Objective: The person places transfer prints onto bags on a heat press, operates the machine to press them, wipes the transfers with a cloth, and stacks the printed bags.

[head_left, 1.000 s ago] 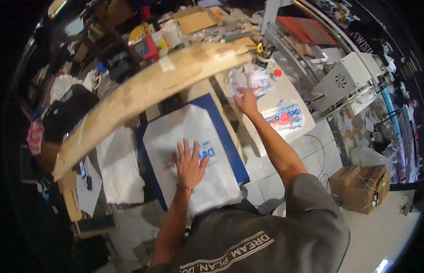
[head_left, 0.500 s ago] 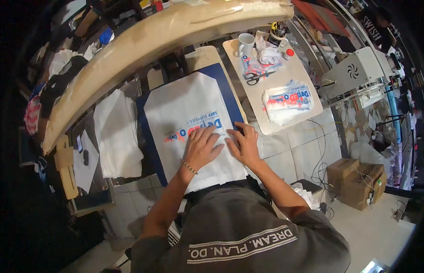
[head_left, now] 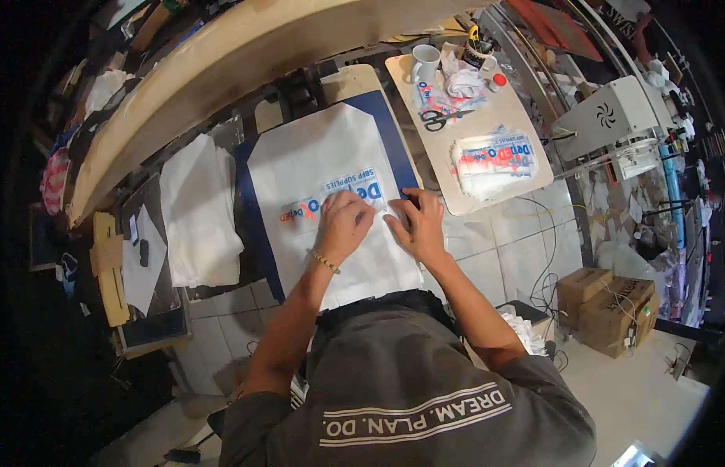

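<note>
A large white sheet or bag [head_left: 300, 148] with blue and red printing lies on a dark blue board [head_left: 382, 144] in the middle. My left hand [head_left: 344, 222] rests over the print with its fingers curled together; whatever they might hold is hidden. My right hand [head_left: 417, 226], thumb and fingers apart, touches the sheet's right part near the board's edge. To the right, a cream board [head_left: 413, 78] carries a stack of printed film pieces [head_left: 491, 163], scissors [head_left: 432, 118], a white mug [head_left: 425, 62], crumpled white material [head_left: 464, 82] and a red-capped container [head_left: 499, 80].
A long padded beam [head_left: 207, 62] arches across the back. A pile of white sheets [head_left: 199, 210] lies at the left. A white machine [head_left: 596, 113] on rails stands at the right, above cardboard boxes [head_left: 615, 311] and cables [head_left: 545, 257] on the tiled floor.
My right hand moved from the cream board down to the white sheet. My left hand shifted right and curled its fingers. The view shifted, showing scissors and mug.
</note>
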`<state>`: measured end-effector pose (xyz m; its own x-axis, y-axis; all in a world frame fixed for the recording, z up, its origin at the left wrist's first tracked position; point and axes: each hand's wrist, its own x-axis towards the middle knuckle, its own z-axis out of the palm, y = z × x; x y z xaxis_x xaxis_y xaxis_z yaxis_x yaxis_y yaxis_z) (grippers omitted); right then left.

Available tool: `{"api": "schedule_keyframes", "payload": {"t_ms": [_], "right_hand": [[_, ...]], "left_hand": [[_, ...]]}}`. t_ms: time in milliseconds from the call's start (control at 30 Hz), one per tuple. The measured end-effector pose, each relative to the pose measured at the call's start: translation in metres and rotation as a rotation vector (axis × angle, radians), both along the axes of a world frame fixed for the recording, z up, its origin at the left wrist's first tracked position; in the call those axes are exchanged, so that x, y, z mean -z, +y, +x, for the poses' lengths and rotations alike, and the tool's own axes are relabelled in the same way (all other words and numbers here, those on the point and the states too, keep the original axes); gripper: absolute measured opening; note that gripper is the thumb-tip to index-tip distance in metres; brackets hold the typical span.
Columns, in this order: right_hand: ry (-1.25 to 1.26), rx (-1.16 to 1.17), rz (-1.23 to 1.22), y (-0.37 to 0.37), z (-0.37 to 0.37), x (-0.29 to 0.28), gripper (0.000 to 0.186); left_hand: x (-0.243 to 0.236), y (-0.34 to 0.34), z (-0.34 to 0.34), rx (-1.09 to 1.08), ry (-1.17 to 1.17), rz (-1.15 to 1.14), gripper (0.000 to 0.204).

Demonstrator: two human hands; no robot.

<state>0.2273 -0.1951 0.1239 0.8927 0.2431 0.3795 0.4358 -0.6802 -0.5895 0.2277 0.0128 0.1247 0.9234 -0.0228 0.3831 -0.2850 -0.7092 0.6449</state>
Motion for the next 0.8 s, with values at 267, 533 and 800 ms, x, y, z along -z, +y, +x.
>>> {"api": "schedule_keyframes", "payload": {"t_ms": [267, 533, 800], "right_hand": [[-0.001, -0.022, -0.028, 0.0, 0.0, -0.003, 0.028], [0.037, -0.03, -0.031, -0.002, 0.0, -0.002, 0.027], [0.154, -0.077, 0.293, -0.02, 0.045, 0.011, 0.023]], "left_hand": [[-0.001, 0.027, 0.019, 0.019, 0.065, -0.076, 0.014], [-0.009, 0.031, 0.017, -0.009, 0.119, -0.097, 0.014], [-0.006, 0.026, -0.009, 0.007, 0.012, 0.263, 0.035]]}}
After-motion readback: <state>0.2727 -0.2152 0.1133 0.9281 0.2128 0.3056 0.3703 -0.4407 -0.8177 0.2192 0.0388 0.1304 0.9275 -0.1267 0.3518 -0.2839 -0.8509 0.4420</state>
